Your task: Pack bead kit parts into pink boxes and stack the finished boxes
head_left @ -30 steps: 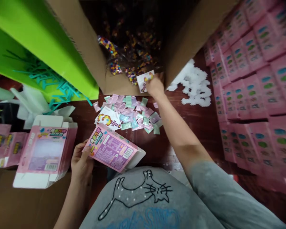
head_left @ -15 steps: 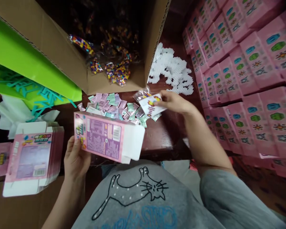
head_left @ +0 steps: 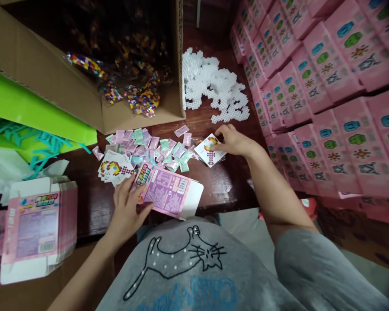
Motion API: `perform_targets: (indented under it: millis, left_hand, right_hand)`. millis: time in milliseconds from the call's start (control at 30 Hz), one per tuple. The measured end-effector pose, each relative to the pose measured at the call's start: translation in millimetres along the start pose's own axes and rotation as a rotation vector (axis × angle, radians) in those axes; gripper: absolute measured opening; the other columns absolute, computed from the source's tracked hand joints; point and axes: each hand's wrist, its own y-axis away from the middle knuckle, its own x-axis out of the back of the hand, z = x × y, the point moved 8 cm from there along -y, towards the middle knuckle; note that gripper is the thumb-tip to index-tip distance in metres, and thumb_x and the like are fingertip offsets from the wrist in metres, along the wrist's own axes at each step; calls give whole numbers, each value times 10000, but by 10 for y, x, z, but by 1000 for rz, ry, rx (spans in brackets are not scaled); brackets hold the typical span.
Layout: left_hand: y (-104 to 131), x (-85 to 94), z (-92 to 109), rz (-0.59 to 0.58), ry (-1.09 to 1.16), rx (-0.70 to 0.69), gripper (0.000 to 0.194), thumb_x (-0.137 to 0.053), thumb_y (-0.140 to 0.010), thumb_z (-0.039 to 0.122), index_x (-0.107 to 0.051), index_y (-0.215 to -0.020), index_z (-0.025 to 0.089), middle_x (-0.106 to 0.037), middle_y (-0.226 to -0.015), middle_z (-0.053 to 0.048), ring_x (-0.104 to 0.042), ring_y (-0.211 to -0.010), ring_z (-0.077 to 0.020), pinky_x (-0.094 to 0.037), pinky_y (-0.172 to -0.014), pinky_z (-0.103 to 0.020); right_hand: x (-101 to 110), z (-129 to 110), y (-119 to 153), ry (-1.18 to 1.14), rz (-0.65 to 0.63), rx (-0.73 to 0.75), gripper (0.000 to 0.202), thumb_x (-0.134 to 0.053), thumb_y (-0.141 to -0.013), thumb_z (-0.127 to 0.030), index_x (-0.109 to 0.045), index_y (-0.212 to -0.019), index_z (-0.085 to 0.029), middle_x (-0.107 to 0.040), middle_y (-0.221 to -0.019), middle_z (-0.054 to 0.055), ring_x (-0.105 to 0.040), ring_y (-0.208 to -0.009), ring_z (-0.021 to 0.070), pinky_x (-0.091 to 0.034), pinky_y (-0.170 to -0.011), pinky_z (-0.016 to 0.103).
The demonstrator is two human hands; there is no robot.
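A pink and purple carton (head_left: 167,190) lies tilted near my body, its white end flap toward the right. My left hand (head_left: 129,205) grips the carton's left end, thumb along the near edge and fingers at the far side. In my right hand (head_left: 231,139) is a white picture card (head_left: 210,150) with a pixel pattern, pinched at its right edge. A clear bag of coloured beads (head_left: 199,141) shows partly from under this card. Beyond the carton, similar cards (head_left: 112,167) lie fanned beside a heap of small pink and green sachets (head_left: 149,144).
An open cardboard box (head_left: 142,119) with bead bags (head_left: 142,99) stands at the back. White pegboards (head_left: 223,88) are piled right of it. Pink cartons (head_left: 330,125) are stacked along the right. Flattened cartons (head_left: 35,229) and a green box with teal pieces (head_left: 52,147) are at left.
My left hand has lowered the carton and shifted right with it, uncovering the fanned cards. The card in my right hand has turned and sits slightly lower, and the view has shifted.
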Motion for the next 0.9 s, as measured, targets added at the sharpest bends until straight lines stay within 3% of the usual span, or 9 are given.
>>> perform_targets:
  millis: [67,167,233,333,467,533,600,733,900]
  left_hand:
    - [-241,-102,162,-189,-51,-186,775,-828,-1015,375,-459,-1694,318,-383,-1844,-199,-350,-1724,-478,-260,-1405,-752]
    - [-602,-274,347,-431,-84,-343,1083,-923,-920,400,-293,-1797,313,-306,-1895,-199,-247,-1761,-514,-194,-1414,-786]
    - [-775,-386,460,-555,-93,-423,1156,-969,-864,417,-298,-1795,286,-388,-1857,-205,-268,-1751,-512,-173,-1419,-785]
    - [-912,-490,599,-657,-110,-499,1108,-1017,-800,435,-439,-1718,208,-618,-1652,-209,-426,-1663,-486,-211,-1424,-737]
    - [-980,-401,680,-649,-79,-455,754,-972,-864,333,-632,-1522,192,-718,-1388,-145,-675,-1361,-385,-459,-1305,-603]
    - [-957,-282,659,-654,-32,-396,472,-885,-948,284,-704,-1378,211,-722,-1309,-109,-728,-1178,-317,-586,-1126,-496]
    - [-916,-125,576,-643,28,-312,331,-831,-994,280,-720,-1300,220,-726,-1294,-97,-733,-1124,-292,-613,-1014,-435]
    - [-849,203,274,-543,162,-102,355,-818,-1010,375,-694,-1316,244,-761,-1336,-90,-720,-1226,-311,-589,-1086,-469]
    - [-833,352,13,-395,272,78,547,-867,-929,534,-720,-1385,269,-781,-1355,-102,-741,-1239,-349,-612,-1091,-505]
  right_hand:
    - [-83,-126,17,-45,-106,-10,730,-932,-816,-482,-653,-1418,-177,-735,-1334,153,-720,-1122,298,-566,-945,370]
    - [-120,-341,160,-35,-284,105,548,-902,-818,-484,-726,-1237,-178,-797,-1170,113,-728,-1024,275,-526,-852,343]
    - [21,-401,245,-83,-328,241,444,-853,-836,-532,-739,-1111,-201,-804,-1133,92,-724,-1010,268,-522,-864,346]
    - [467,-214,136,-98,-207,311,398,-783,-877,-559,-720,-1088,-228,-794,-1169,77,-718,-1058,268,-532,-933,361]
    - [858,215,-237,225,-68,-2,306,-791,-896,-425,-702,-1083,-199,-781,-1152,123,-718,-1037,290,-528,-888,367]
    - [831,226,-267,293,-97,-79,307,-782,-926,-405,-701,-1130,-191,-786,-1156,130,-729,-1030,286,-527,-864,351]
    - [714,146,-172,290,-149,-47,305,-764,-949,-400,-699,-1174,-206,-796,-1127,107,-739,-1006,271,-526,-843,334]
    - [556,90,18,213,-256,113,342,-744,-967,-486,-730,-1202,-238,-811,-1143,79,-753,-1038,276,-554,-905,355]
    - [608,210,-394,371,-263,112,627,-874,-831,-721,-808,-1224,-237,-760,-1304,138,-708,-1257,393,-561,-1087,493]
